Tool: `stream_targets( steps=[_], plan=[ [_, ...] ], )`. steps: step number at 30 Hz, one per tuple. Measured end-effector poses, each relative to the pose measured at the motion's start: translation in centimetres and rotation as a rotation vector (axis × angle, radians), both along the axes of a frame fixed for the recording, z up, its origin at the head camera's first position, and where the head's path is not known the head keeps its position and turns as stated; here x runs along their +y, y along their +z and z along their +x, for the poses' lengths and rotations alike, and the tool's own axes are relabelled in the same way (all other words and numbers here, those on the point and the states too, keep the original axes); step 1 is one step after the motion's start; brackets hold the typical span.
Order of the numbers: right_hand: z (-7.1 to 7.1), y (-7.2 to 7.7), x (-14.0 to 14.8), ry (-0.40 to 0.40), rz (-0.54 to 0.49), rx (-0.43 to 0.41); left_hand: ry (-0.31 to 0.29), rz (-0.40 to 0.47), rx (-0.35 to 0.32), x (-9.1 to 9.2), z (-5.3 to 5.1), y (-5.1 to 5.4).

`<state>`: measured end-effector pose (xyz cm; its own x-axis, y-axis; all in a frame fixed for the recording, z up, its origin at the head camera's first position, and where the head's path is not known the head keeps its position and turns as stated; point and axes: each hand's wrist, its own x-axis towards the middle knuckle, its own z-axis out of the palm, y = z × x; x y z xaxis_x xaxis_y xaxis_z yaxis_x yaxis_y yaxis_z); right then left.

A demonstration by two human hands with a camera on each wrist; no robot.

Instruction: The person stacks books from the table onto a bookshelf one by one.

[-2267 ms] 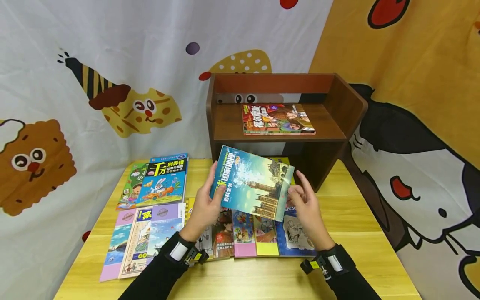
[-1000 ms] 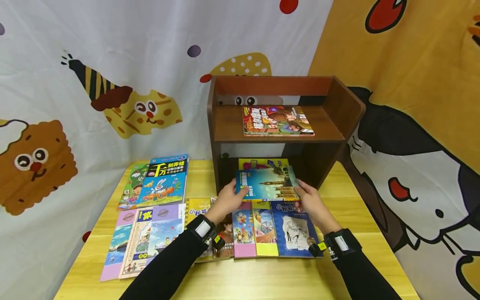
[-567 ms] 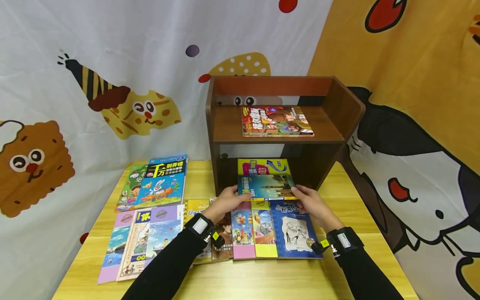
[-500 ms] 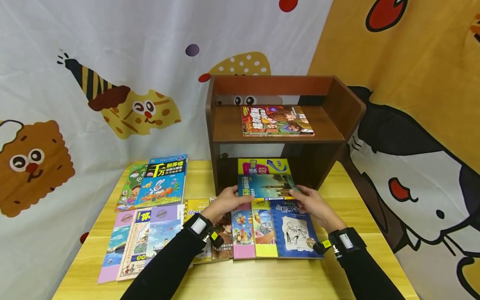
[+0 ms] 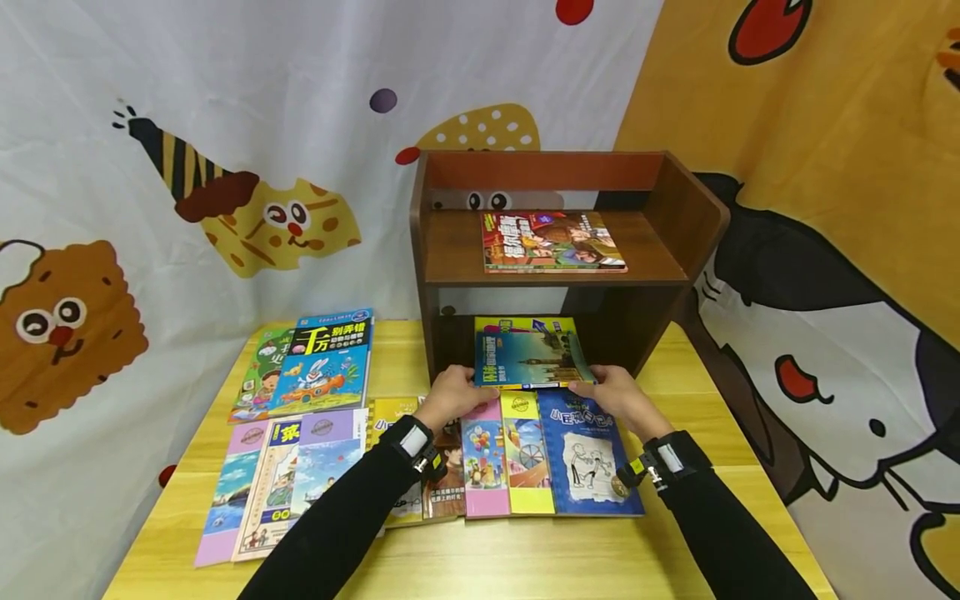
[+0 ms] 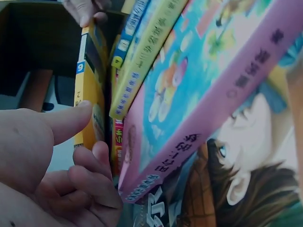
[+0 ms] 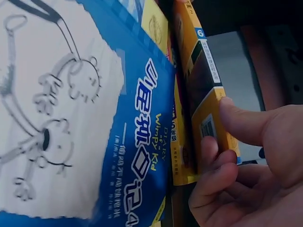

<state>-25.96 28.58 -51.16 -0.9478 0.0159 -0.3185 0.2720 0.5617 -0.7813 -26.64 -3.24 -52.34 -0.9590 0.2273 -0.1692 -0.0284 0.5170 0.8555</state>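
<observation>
A teal book (image 5: 528, 360) with a clock tower on its cover lies between my two hands, at the lower compartment of the brown bookshelf (image 5: 660, 242). My left hand (image 5: 453, 395) pinches its left end, thumb on the spine edge. At the right end, my right hand (image 5: 619, 397) holds it the same way. Both wrist views show the yellow-orange spine (image 7: 208, 66), with a gap between this book and the yellow book (image 5: 525, 322) beneath. That yellow book is partly covered.
Red-covered books (image 5: 553, 242) lie on the upper shelf. Directly in front of the lower compartment are a pink book (image 5: 486, 467), a yellow-edged book (image 5: 531, 467) and a blue comic book (image 5: 592, 458). More books (image 5: 322, 375) lie at the table's left.
The teal book has gone from tilted in front of the shelf down to the lower compartment. Lately both hands have moved it farther back, covering more of the yellow book.
</observation>
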Motion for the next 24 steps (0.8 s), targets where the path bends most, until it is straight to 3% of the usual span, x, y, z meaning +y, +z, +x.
stream_targets(
  steps=[10,18,24],
  plan=[
    [-2.1,0.3,-0.7,0.050,0.073,0.041,0.035,-0.250,0.133,0.7,-1.5,-0.7],
    [-2.9,-0.9,-0.6,0.038,0.159,0.013,0.042,-0.357,0.273,1.3,-2.5,-1.9],
    [-3.1,-1.3,-0.8,0.032,0.213,0.064,0.084,-0.391,0.340,1.6,-2.5,-1.6]
  ],
)
